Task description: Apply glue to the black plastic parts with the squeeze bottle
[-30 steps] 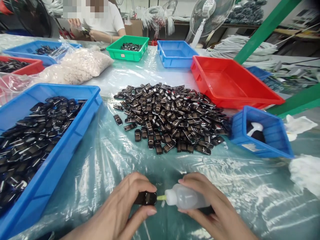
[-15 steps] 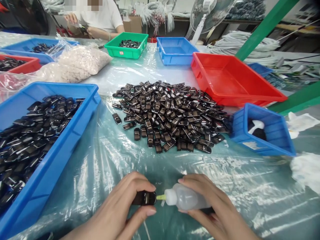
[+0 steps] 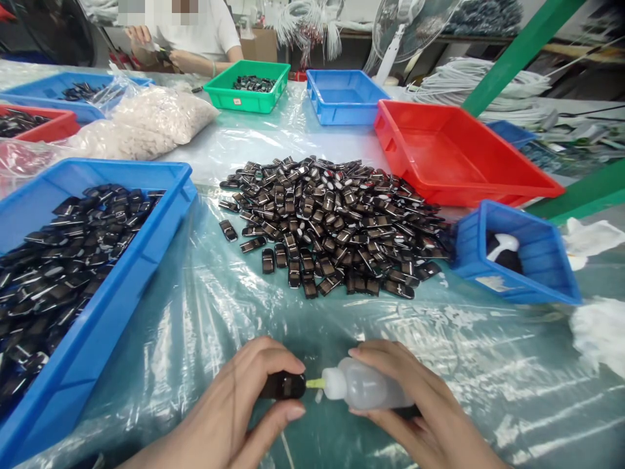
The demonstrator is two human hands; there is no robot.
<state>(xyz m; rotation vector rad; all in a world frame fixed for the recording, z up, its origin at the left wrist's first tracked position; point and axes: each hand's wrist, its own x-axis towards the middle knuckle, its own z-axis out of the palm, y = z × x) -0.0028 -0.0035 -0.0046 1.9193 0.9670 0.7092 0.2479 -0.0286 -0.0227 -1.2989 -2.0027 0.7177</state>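
Pinched between the thumb and fingers of my left hand is a small black plastic piece with a glossy end. My right hand is wrapped round a translucent squeeze bottle with a white cap, lying on its side. Its thin yellow-green tip points left and meets the end of the black piece; whether it goes inside I cannot tell. Beyond both hands lies a large heap of similar black pieces on the plastic-covered table.
At left stands a blue tray of black pieces. A red tray and a small blue bin holding a white scoop stand at right. Farther back are a green tray, a blue tray, a bag and a co-worker.
Both hands keep almost the same place, the bottle tip still at the black piece. The piece seems turned slightly in my left fingers. The view has shifted a little.
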